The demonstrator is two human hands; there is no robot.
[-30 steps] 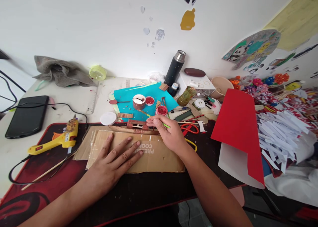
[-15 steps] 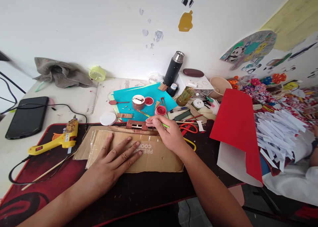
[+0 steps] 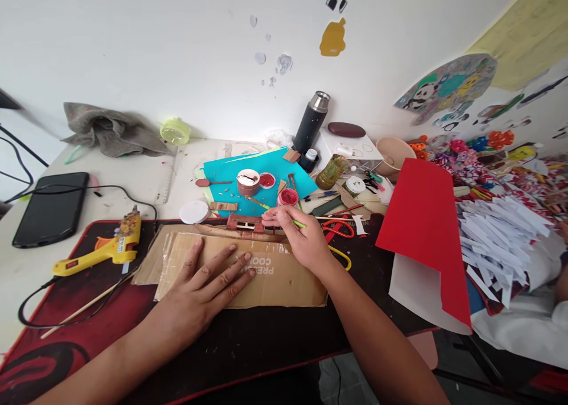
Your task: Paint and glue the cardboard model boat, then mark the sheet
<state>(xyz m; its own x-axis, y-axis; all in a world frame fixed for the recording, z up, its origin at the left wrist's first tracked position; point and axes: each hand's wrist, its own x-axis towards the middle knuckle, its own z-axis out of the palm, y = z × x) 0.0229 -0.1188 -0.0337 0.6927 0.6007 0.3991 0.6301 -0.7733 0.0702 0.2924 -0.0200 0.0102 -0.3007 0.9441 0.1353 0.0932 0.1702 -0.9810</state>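
My left hand [image 3: 202, 290] lies flat on a brown cardboard piece [image 3: 284, 281], fingers spread. In my right hand [image 3: 302, 236] is a thin green paintbrush [image 3: 265, 206], pinched between thumb and fingers, its tip pointing up and left. A small reddish-brown painted piece with openings [image 3: 244, 222] stands at the cardboard's far edge, just left of my right fingers. Behind it are an open jar of red paint [image 3: 288, 197], a brown-sided jar with white inside [image 3: 248, 183] and a red-coated lid [image 3: 267, 180], near or on blue paper [image 3: 222, 171].
At the left lie a yellow glue gun [image 3: 97, 257] with its cable and a black phone [image 3: 51, 209]. Red-handled scissors [image 3: 341, 227] are beside my right wrist. A black flask [image 3: 312, 121] stands behind; a red sheet [image 3: 417, 216] and white paper strips [image 3: 501, 239] are right.
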